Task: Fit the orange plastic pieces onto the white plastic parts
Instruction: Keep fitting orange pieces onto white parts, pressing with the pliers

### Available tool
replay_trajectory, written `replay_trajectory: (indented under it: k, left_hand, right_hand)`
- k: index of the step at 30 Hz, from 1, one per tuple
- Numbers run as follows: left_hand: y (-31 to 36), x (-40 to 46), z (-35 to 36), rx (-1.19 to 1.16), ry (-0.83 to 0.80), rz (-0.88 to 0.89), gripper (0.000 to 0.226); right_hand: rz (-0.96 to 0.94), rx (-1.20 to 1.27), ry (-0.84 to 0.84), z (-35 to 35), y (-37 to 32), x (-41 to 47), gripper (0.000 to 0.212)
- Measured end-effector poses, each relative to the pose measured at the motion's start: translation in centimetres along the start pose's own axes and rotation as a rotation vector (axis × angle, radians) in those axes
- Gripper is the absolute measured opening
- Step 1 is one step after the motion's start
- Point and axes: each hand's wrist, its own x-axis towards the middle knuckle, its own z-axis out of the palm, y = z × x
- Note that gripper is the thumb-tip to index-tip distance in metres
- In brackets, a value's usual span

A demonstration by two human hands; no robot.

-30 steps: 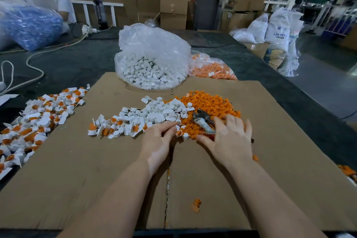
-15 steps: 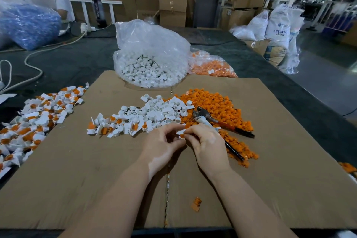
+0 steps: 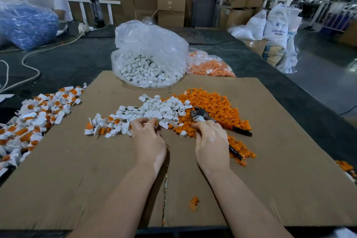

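Fingers of our left hand (image 3: 147,137) curl, pinching a small white plastic part (image 3: 156,121); our right hand (image 3: 211,141) grips metal pliers (image 3: 201,115).

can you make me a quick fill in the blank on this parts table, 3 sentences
1. The loose pile beside the right hand is colored ____.
2. The clear bag at the cardboard's far edge holds ____ parts.
3. The pliers lie on the ____ pile.

Missing words: orange; white; orange

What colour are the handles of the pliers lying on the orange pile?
Red with black tips, on the pliers; head view.
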Motion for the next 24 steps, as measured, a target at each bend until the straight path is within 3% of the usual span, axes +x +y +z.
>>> replay_trajectory:
  k: [8,11,13,18,24]
  left_hand:
    - [0.3,-0.4,0.2,0.149,-0.009,0.034,0.039]
    - [0.2,-0.8,0.0,0.188,0.042,0.122,0.046]
    - [0.2,-1.0,-0.1,0.198,0.069,0.242,0.039]
    - [0.2,-1.2,0.5,0.254,-0.114,0.545,0.030]
    - [-0.1,-1.2,1.1,0.371,-0.164,0.581,0.031]
  right_hand:
    - [0.019,-0.077,-0.043,0.2,-0.1,-0.1,0.024]
    - [0.018,-0.094,-0.044,0.2,-0.2,-0.1,0.025]
    - [0.022,-0.102,-0.061,0.2,-0.3,-0.1,0.025]
    - [0.002,-0.173,-0.113,0.0,-0.5,-0.2,0.008]
    - [0.003,-0.238,-0.230,0.1,-0.1,0.0,0.017]
